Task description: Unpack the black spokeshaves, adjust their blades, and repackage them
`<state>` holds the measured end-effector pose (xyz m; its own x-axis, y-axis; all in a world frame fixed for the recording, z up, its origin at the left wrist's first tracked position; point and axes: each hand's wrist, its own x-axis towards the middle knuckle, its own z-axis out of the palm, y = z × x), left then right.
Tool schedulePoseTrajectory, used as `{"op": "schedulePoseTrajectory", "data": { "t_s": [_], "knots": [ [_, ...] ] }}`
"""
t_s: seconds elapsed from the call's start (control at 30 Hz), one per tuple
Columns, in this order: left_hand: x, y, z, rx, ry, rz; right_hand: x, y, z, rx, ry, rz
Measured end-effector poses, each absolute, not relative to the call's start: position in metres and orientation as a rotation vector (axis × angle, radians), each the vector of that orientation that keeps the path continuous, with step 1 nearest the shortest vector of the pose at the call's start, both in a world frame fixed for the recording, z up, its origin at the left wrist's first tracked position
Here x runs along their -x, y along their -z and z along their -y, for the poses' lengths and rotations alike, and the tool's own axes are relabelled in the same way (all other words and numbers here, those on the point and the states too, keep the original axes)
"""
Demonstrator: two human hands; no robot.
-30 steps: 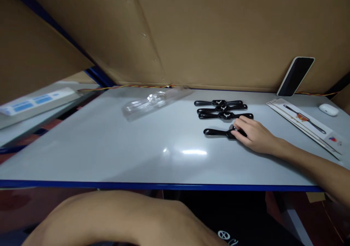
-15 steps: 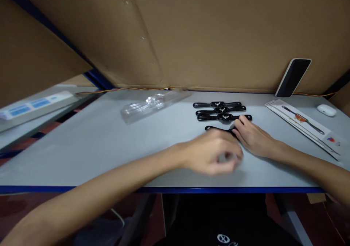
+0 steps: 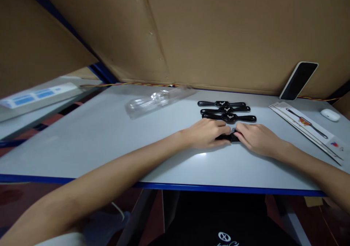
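Near the middle of the grey table point(image 3: 90, 143), a black two-handled tool point(image 3: 234, 137) lies mostly under my hands. My left hand point(image 3: 212, 133) has its fingers wrapped round the tool's left part. On its right part, my right hand point(image 3: 253, 137) is closed, hiding that end. Just behind lie three similar black tools point(image 3: 229, 117) in a stack of rows, each with a small silvery piece at its centre.
Clear plastic packaging point(image 3: 158, 100) lies at the back left. To the right are printed cards point(image 3: 306, 123) showing such a tool, a phone point(image 3: 299, 80) leaning on the cardboard wall point(image 3: 218, 34), and a white case point(image 3: 330, 115). A white box point(image 3: 41, 94) sits far left.
My left hand has moved back and left from in front of the tool and now holds its left part. The view has shifted slightly.
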<state>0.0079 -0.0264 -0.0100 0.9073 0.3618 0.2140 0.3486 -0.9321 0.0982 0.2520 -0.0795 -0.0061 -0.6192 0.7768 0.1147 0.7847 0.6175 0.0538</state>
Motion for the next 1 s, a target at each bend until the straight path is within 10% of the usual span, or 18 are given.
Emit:
{"op": "schedulePoseTrajectory", "data": {
  "t_s": [1.0],
  "knots": [
    [-0.013, 0.01, 0.019, -2.857, -0.321, -0.515, -0.263, 0.003, 0.077, 1.257, 0.06, 2.657]
  ]
}}
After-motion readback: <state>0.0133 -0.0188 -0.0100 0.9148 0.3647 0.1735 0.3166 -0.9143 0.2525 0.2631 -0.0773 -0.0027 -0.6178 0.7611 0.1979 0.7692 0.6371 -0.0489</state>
